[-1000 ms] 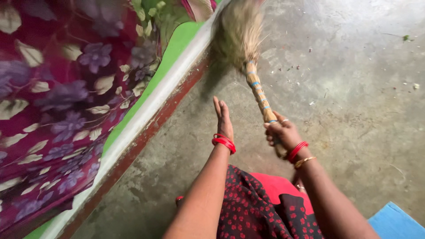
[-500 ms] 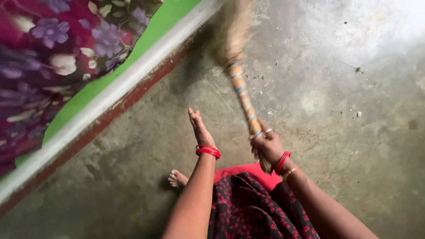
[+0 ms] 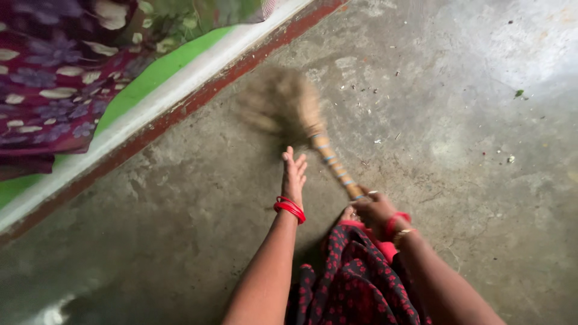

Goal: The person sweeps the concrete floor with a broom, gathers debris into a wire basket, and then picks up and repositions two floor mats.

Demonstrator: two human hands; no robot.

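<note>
Nearest to me is my black dress with small red flowers [image 3: 355,283], hanging between my two forearms. My right hand [image 3: 374,210] is clenched around the handle of a grass broom [image 3: 334,165], gripping it at its lower end just above the dress; red bangles and a gold one sit on that wrist, and a ring shows on one finger. My left hand [image 3: 293,174] is released and holds nothing: the fingers are stretched out straight and close together, pointing away from me, with red bangles [image 3: 289,209] on the wrist. It hovers just beside the broom's handle without touching it.

The handle, wrapped in blue bands, runs up and to the left from my right fist. The bushy head [image 3: 280,105] is blurred, low over the grey concrete floor [image 3: 469,156], near the base of the bed. Small bits of litter [image 3: 376,108] lie scattered on the floor to the right of the broom head. Farther off, a red-brown and white bed edge [image 3: 174,108] crosses diagonally, with a green sheet [image 3: 141,81] and a maroon floral cloth [image 3: 54,90] above it.
</note>
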